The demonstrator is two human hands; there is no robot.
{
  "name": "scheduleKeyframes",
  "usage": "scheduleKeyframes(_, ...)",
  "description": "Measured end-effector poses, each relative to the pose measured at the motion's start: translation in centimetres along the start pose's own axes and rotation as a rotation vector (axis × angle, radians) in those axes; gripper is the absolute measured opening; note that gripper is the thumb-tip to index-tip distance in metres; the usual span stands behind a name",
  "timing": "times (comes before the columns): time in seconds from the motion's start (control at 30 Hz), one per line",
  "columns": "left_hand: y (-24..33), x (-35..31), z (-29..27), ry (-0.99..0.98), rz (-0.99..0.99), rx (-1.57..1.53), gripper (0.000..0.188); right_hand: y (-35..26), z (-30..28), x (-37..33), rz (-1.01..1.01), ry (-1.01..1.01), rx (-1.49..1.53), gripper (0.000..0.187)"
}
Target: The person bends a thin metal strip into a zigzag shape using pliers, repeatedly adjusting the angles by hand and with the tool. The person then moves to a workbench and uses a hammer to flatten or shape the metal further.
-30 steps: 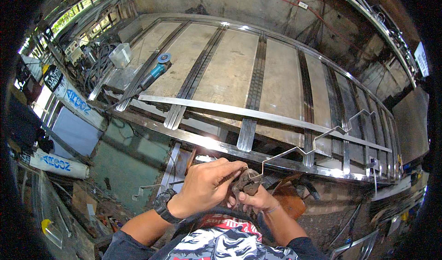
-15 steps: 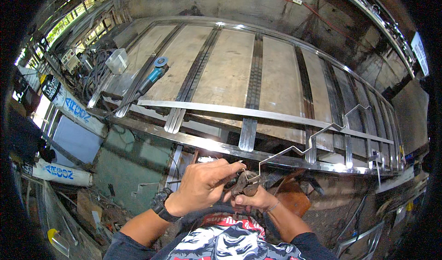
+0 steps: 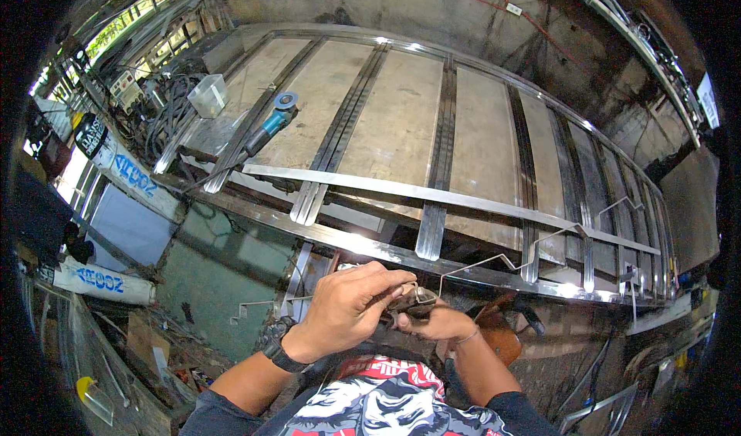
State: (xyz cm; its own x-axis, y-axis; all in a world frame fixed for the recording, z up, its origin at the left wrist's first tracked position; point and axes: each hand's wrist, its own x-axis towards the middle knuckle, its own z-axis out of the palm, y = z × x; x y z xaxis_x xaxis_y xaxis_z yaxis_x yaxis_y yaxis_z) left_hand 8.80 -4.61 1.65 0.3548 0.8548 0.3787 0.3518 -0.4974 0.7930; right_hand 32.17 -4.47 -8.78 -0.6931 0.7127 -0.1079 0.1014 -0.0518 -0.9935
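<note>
Just short of the metal frame's near rail [image 3: 363,244], a thin bent metal strip [image 3: 472,267] leads from the hands up to the right in zigzag steps, overlapping that rail in view. Left hand [image 3: 347,306]: thumb and fingers drawn together, apparently pinching the strip beside a dark metal tool [image 3: 417,308]. Right hand [image 3: 443,324]: against the lower right of the tool; blur prevents telling whether the fingers wrap it. Handling, by estimate: light, stiff in short spans, springy over its length, with possibly sharp edges. Take hold close to a bend, beside the tool, and support the long free end
</note>
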Motion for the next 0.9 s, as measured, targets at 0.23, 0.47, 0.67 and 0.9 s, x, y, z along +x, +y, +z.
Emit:
scheduleKeyframes(0.23,-2.0,-1.2,-2.7,-0.057,-0.102,-0.148,0.025,-3.5,-1.1,1.7,0.177,-0.185,-0.376,0.061)
scheduleKeyframes(0.47,-2.7,-0.9,-5.7,-0.132,-0.09,-0.144,0.022,-2.3,0.6,3.4,0.111,-0.167,-0.294,0.047)
scheduleKeyframes(0.67,-3.8,-0.7,-8.4,-0.02,-0.097,-0.143,0.025,-2.5,2.4,2.9,0.391,0.166,0.175,0.048)
scheduleKeyframes(0.9,-6.2,-0.8,-9.5,0.11,-0.181,-0.038,0.025,-2.3,6.2,0.7,0.092,0.579,0.646,0.05)
